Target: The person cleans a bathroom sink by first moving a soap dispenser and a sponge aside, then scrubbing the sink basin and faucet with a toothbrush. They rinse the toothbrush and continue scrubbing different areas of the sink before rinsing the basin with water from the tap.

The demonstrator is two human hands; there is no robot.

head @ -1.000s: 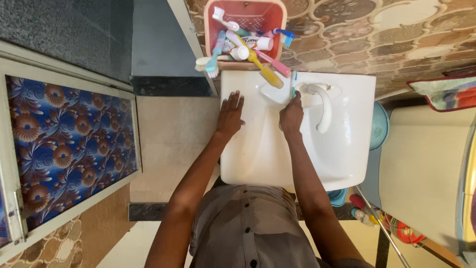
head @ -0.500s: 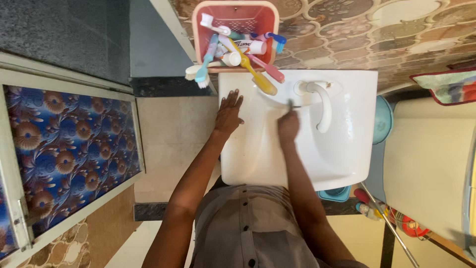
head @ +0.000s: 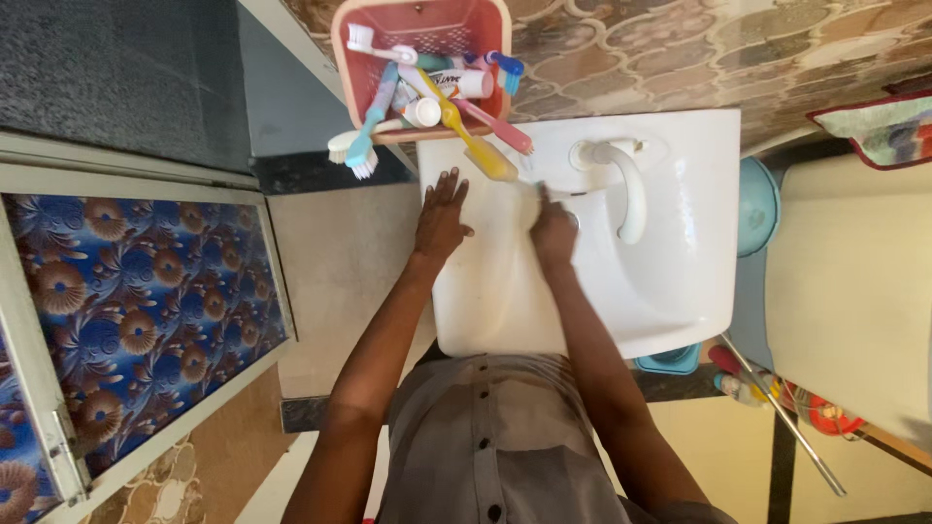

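My left hand lies flat on the left rim of the sink, fingers spread, holding nothing. My right hand is curled shut around something thin at the back of the basin; a small blurred bit of handle, greenish, shows just above my knuckles near the rim, and I take it for a toothbrush, though I cannot make out its head. The tap stands just to the right of that hand, its spout arching over the bowl.

Right above my hands a pink basket hangs on the tiled wall, stuffed with brushes and a tube. A yellow brush sticks far out of it, its end over the sink rim and close to my right knuckles. A blue brush and a white brush jut out past the basket's left edge, over the floor.

The risk I see is in that crowding. If I lift my right hand carelessly, I may knock the yellow brush and tip it into the basin, or drag others out with it. My grip looks tight but the handle is thin, and on wet porcelain a slip would drop it into the bowl. The ones overhanging on the left could fall to the floor if the basket is jolted.
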